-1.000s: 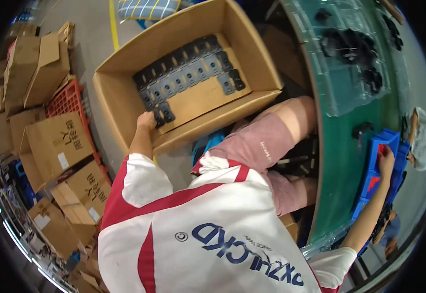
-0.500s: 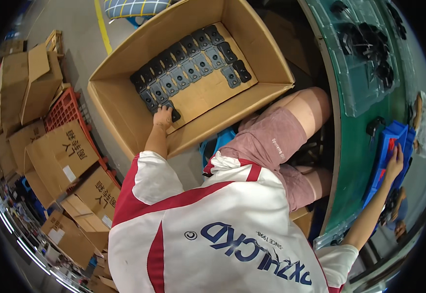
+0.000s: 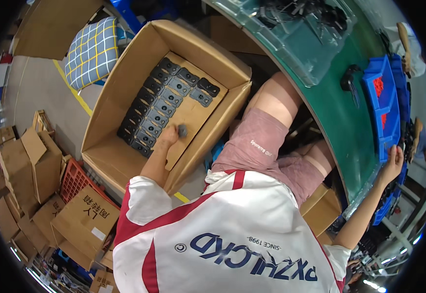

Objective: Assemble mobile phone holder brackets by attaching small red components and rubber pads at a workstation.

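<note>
My left hand (image 3: 169, 135) is inside a large open carton (image 3: 208, 119), with its fingers closed on a small grey plastic part (image 3: 182, 131). The held part is tilted above the bare cardboard, and my fingers hide some of it. Beside it, several black and grey plastic parts (image 3: 157, 118) with round centres lie in neat rows on the carton's floor. Over on the right, my right hand (image 3: 393, 163) is at the near end of a blue divided bin (image 3: 381, 139). Its fingers are pinched together; what they hold, if anything, is too small to tell.
Small red pieces (image 3: 378, 87) lie in the bin on the green-topped table (image 3: 315, 93). A black part (image 3: 351, 80) sits left of the bin. Clear plastic trays (image 3: 291, 46) hold black parts. Stacked cartons (image 3: 83, 215), a red crate (image 3: 78, 180) and a checked cushion (image 3: 93, 53) are leftward.
My view has turned. My left hand has moved from the end of the rows toward the bare cardboard, holding a grey part. My right hand has drawn back from the red pieces to the bin's near end.
</note>
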A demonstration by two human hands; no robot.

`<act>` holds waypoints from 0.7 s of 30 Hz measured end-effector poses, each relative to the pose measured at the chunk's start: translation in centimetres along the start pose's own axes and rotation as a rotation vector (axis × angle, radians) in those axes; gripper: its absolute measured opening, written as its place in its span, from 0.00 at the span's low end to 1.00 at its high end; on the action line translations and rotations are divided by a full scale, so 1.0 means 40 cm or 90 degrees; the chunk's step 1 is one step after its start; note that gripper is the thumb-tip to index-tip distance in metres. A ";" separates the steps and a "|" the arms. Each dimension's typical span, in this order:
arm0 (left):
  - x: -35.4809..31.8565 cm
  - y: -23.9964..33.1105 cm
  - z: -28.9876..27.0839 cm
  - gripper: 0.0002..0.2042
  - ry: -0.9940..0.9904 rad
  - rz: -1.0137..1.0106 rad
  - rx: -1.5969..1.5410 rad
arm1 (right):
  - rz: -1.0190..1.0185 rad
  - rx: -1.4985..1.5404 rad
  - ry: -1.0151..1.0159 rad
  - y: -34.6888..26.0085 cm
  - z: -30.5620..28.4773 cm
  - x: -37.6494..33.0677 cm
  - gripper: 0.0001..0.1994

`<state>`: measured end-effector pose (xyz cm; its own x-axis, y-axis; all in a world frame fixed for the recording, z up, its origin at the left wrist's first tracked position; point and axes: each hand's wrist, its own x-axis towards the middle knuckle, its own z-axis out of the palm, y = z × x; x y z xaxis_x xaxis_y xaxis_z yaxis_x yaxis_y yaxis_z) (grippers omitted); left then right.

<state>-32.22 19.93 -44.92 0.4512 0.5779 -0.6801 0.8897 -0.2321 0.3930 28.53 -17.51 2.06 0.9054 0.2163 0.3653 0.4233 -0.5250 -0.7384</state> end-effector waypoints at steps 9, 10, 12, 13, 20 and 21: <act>-0.236 0.734 -0.377 0.16 -0.160 0.436 -0.989 | 0.183 0.328 -0.157 -0.234 0.173 -0.289 0.10; -0.291 0.791 -0.379 0.17 -0.223 0.455 -1.039 | 0.195 0.369 -0.199 -0.257 0.196 -0.318 0.09; -0.372 0.893 -0.368 0.21 -0.261 0.434 -1.064 | 0.238 0.380 -0.252 -0.319 0.242 -0.371 0.09; -0.408 0.942 -0.356 0.23 -0.231 0.400 -1.035 | 0.285 0.395 -0.315 -0.337 0.251 -0.382 0.10; -0.547 1.156 -0.273 0.25 -0.389 0.433 -0.952 | 0.118 0.379 -0.302 -0.286 0.250 -0.410 0.05; -0.558 1.178 -0.260 0.25 -0.321 0.466 -0.820 | 0.120 0.390 -0.275 -0.266 0.237 -0.416 0.05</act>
<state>-1.07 4.22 -4.79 0.9530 0.2702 -0.1372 -0.0624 0.6180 0.7837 9.26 -7.73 -1.56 0.8430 0.5362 0.0419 0.0892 -0.0626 -0.9940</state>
